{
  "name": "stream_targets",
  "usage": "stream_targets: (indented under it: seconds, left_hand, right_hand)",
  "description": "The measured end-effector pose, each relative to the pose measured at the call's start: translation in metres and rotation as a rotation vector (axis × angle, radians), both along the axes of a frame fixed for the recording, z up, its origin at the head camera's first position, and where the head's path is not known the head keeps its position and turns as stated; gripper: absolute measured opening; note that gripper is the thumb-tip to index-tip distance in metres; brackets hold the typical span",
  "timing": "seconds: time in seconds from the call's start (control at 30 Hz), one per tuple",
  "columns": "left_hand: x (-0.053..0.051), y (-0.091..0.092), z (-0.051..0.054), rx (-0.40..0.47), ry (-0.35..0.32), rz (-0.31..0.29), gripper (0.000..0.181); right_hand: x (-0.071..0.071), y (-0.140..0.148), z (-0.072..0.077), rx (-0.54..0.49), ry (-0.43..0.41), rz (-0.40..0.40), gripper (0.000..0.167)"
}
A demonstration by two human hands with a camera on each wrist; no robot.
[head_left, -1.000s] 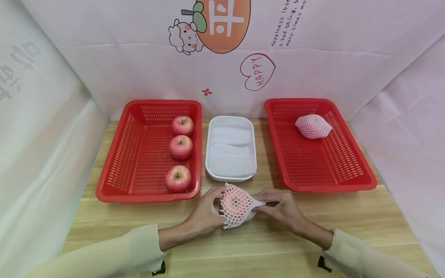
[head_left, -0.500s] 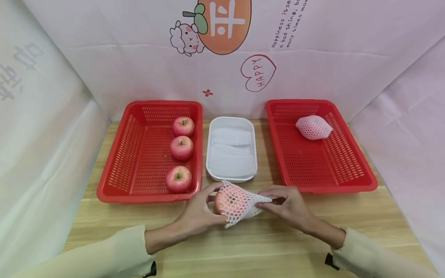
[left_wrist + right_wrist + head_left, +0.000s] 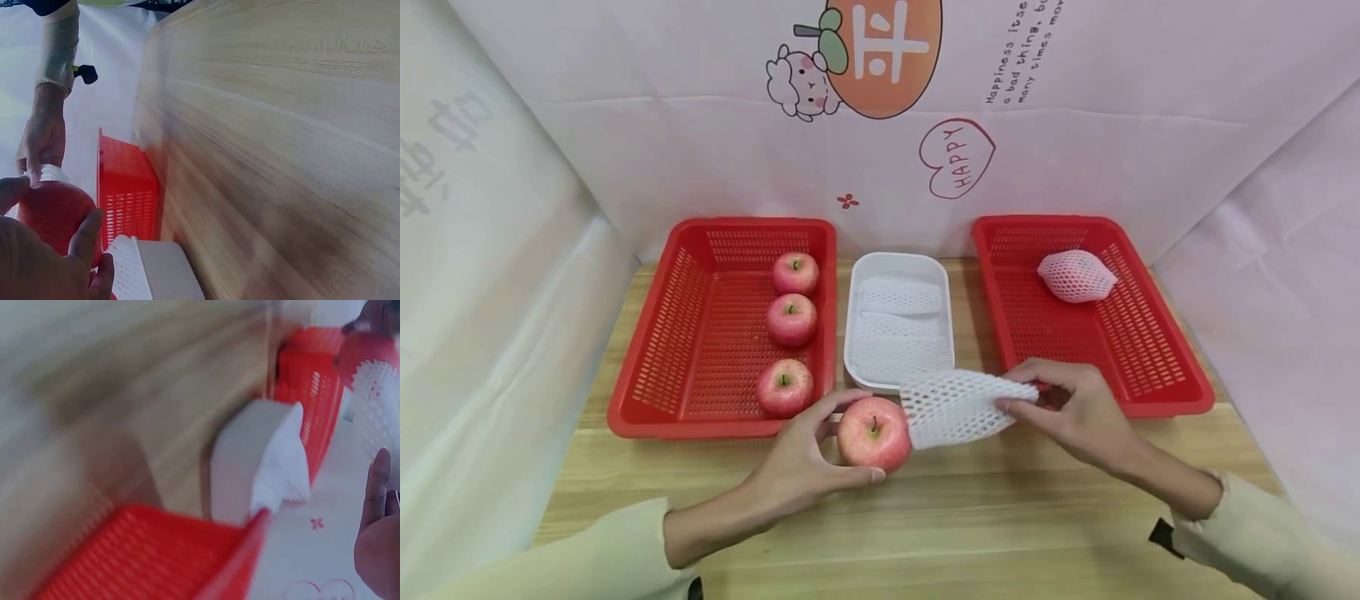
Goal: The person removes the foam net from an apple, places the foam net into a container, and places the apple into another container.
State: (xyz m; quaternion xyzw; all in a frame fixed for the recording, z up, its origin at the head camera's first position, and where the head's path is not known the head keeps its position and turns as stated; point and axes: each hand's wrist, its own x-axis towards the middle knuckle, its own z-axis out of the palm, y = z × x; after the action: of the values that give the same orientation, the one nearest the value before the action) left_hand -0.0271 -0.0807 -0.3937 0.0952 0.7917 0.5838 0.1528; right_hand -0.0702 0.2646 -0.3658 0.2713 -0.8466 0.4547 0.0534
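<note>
A red apple [image 3: 874,435], stem up, is held in my left hand [image 3: 801,462], with the thumb at its near side and the fingers round its far side. My right hand [image 3: 1078,412] pinches the tapered end of a white foam net sleeve [image 3: 962,407]. The wide end of that sleeve lies against the apple's right side, and the apple's visible surface is bare. In the left wrist view the fingers curl round the apple [image 3: 59,215]. The right wrist view is blurred, with the net [image 3: 375,406] reaching to the apple.
The left red basket [image 3: 658,333] holds several bare apples [image 3: 791,319] along its right side. A white tray [image 3: 848,333] with folded foam nets [image 3: 898,333] stands in the middle. In the right red basket [image 3: 1172,375] lies a net-wrapped apple [image 3: 1077,276].
The foam net has come off the apple and moved right with my right hand. My left hand has shifted slightly left with the apple, which is now bare.
</note>
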Motion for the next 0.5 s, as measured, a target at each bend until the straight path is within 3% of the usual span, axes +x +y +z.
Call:
stream_targets:
  seconds: [0.17, 0.33, 0.5]
  left_hand:
    - [0.001, -0.004, 0.011, 0.017, 0.03, -0.017, 0.077]
    - [-0.001, -0.009, 0.023, 0.029, 0.055, -0.026, 0.076]
    - [-0.008, -0.017, 0.037, 0.03, -0.016, -0.005, 0.078]
  right_hand:
    - [-0.019, 0.002, 0.03, 0.065, -0.069, -0.055, 0.026]
    - [-0.051, -0.007, 0.053, 0.09, -0.141, -0.106, 0.021]
    - [-0.093, -0.019, 0.068, 0.164, -0.207, -0.2, 0.025]
